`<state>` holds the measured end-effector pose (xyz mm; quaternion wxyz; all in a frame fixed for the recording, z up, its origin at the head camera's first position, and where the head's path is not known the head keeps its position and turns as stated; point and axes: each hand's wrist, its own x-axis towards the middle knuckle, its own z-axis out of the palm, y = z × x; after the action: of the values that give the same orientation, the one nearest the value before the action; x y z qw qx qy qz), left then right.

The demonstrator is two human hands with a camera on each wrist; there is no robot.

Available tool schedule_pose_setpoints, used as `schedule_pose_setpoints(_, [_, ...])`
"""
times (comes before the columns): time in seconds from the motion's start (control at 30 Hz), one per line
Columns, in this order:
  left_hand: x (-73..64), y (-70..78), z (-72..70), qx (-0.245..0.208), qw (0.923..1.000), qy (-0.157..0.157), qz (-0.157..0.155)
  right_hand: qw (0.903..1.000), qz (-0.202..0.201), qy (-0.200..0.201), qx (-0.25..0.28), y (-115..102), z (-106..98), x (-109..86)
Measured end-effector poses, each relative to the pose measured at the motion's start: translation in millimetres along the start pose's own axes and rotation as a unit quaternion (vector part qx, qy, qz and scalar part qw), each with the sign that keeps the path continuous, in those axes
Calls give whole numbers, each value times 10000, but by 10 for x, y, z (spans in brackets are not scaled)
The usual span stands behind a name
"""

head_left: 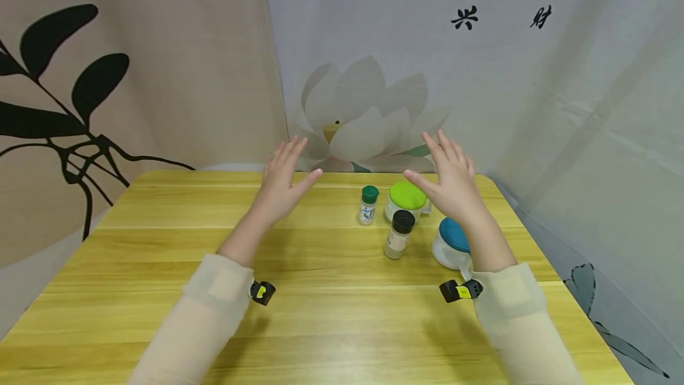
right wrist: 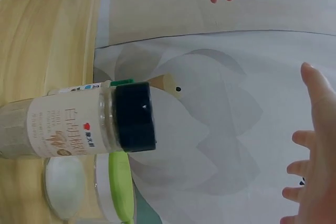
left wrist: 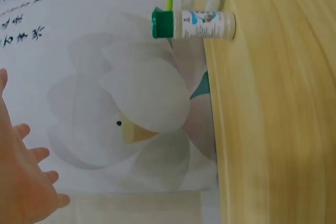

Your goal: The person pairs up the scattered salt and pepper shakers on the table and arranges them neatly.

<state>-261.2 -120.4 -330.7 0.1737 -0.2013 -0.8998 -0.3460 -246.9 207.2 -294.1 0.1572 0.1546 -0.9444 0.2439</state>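
Both hands are raised above the table with fingers spread, holding nothing. The left hand (head_left: 280, 186) is over the left-centre, apart from every object. On the right, the right hand (head_left: 451, 183) hovers above a group of containers. Below its thumb stands a jar with a lime-green lid (head_left: 407, 196); under its wrist is a white jar with a blue lid (head_left: 454, 235), partly hidden by the forearm. A spice bottle with a black cap (right wrist: 79, 124) stands in front of the green-lidded jar. Left of that jar is a small green-capped shaker bottle (left wrist: 202, 24) with a printed label.
The wooden table (head_left: 320, 325) has its far edge against a hanging cloth (head_left: 374, 28) printed with a lotus, leaves and characters. Small black-and-yellow devices (head_left: 263, 293) are strapped at both wrists, over light sleeves.
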Motion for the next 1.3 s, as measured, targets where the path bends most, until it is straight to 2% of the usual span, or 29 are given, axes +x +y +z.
schedule_pose_setpoints(0.2, [-61,30,101,-156,9998,4,113,9998,48,144,152,38,13,-113])
schedule_pose_setpoints(0.43, [-145,70,183,-379,9992,23,97,9994,57,204,280,38,17,-224])
schedule_pose_setpoints(0.83, [-262,151,341,-839,9964,-10,-85,9974,-18,411,599,118,54,-433])
schedule_pose_setpoints(1.3, [-353,262,551,-1426,9893,-45,-299,9934,3,643,948,184,103,-613])
